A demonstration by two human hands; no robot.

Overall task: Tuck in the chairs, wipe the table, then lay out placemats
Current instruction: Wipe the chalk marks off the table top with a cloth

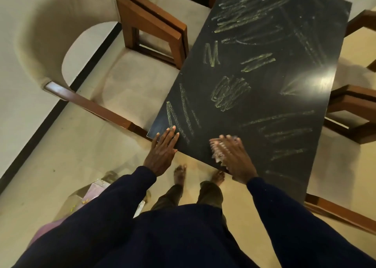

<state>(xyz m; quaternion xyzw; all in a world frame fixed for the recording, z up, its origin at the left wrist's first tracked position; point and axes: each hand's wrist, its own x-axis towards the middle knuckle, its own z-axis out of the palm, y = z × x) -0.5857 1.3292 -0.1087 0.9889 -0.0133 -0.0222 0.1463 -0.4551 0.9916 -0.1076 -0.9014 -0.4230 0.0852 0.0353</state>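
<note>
Table [264,105]: black top with chalk marks [230,93], runs from you toward 1 o'clock. Your left hand [162,151] lies flat, fingers straight, on its 11 o'clock corner. Your right hand [236,159], blurred, covers a pale thing [216,152] at 12 o'clock; grip cannot be told.

One chalked letter M [212,54] is all I can read, on the black table [203,80] towards its left edge; the other yellow-green chalk marks are only scribble.
</note>
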